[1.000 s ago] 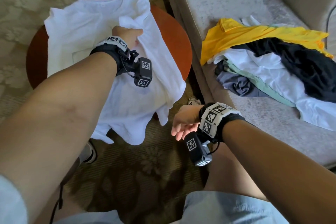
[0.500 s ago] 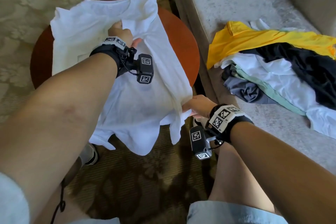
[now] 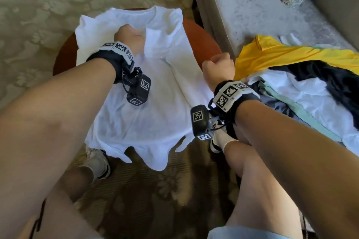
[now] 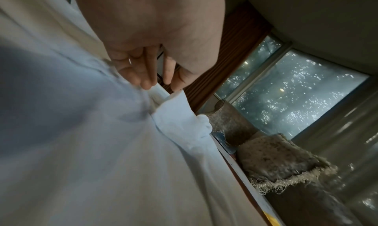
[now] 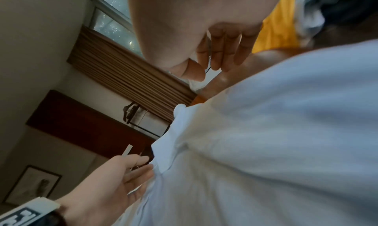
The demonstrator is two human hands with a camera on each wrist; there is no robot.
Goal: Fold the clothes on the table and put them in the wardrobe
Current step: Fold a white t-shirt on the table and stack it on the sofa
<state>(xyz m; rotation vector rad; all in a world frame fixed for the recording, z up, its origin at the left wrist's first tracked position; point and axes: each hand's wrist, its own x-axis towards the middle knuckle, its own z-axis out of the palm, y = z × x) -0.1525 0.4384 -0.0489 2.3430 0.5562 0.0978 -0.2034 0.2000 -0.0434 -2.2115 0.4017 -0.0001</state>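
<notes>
Left hand [image 3: 129,38]: fingertips pinch folded sleeve edge of white T-shirt [image 3: 147,91].
Right hand [image 3: 218,68]: fingers loosely curled, holding nothing.
Table [image 3: 202,40]: mostly hidden under shirt.

The left hand [image 3: 129,38] is reached forward on an extended bare forearm, its fingers [image 4: 141,71] and thumb pinched together at the tips. The right hand [image 3: 218,68] is held lower and nearer, fingers [image 5: 225,51] loosely curled, nothing gripped. A marker-printed band is worn on each wrist.
</notes>
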